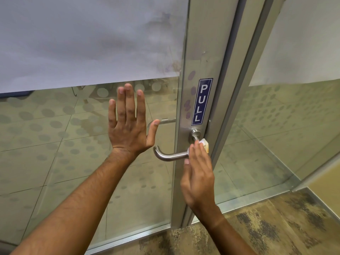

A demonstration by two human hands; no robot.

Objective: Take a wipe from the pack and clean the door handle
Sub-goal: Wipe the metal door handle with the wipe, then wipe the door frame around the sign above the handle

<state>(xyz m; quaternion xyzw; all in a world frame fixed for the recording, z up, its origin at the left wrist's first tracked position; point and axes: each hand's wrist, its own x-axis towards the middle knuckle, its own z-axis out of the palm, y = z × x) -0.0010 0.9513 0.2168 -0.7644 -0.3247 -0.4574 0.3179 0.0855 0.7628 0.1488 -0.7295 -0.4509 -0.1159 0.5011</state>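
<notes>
Glass door (92,162), left hand (128,129) flat, right hand (199,173) pressing wipe (205,145)

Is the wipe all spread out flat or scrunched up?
Scrunched up. The white wipe shows only as a small bunched wad, pressed by the right hand against the curved silver metal door handle.

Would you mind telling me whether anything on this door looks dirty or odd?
Yes: the frosted glass has dark smudges near its right edge, above the PULL sign. The handle looks intact.
</notes>
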